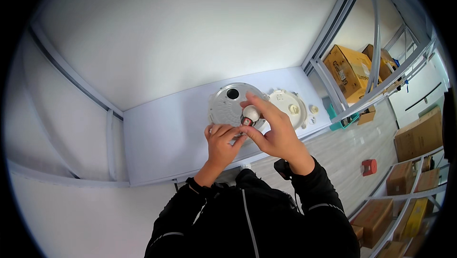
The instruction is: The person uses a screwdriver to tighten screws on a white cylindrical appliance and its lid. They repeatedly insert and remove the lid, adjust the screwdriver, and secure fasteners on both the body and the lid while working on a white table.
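Observation:
Between my hands, above the table, is a small roll-like thing with a round white end and a dark side bearing a red label; its exact kind is unclear. My right hand is closed around it, thumb low and fingers over the far side. My left hand has its fingers curled, the tips meeting at the thing's lower edge by the right thumb. Behind them lies a round silver disc-shaped part with a black round spot. A round cream plastic housing lies to its right, partly behind my right hand.
The pale table runs against a white wall. Small cream pieces lie at its right end. Beyond the frame posts are cardboard boxes, a teal bin, a red stool on the floor and loaded shelves.

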Demonstrator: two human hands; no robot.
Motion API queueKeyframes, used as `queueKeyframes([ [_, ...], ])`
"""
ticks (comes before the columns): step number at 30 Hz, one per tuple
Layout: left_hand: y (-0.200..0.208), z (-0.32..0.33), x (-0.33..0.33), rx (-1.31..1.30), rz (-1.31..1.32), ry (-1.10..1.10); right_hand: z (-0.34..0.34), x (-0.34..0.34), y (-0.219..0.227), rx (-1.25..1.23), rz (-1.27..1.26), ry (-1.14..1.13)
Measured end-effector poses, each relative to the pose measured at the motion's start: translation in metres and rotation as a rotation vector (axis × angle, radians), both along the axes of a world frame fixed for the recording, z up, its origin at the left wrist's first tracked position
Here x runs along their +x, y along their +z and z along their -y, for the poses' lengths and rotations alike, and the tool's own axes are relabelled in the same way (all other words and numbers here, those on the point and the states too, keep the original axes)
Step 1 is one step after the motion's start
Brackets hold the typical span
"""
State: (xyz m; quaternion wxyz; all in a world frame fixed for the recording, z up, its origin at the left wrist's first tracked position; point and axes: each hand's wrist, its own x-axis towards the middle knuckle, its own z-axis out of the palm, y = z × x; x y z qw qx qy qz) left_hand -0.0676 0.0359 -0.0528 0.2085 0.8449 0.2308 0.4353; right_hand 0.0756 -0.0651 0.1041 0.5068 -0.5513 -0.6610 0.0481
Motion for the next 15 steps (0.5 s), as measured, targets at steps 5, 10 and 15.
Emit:
queueKeyframes([
  [5, 0.0022, -0.0008, -0.0018, 0.0, 0.021, -0.017, -0.003, 0.0032, 0.0035, 0.049, 0.069, -0.053],
  [10, -0.0008, -0.0018, -0.0022, -0.016, 0.021, -0.027, -0.007, 0.0014, -0.0026, 0.125, 0.066, -0.131],
  [15, -0.0002, -0.0012, -0.0021, -0.041, 0.004, -0.028, -0.0084, -0.001, 0.0007, 0.181, 0.082, -0.189],
])
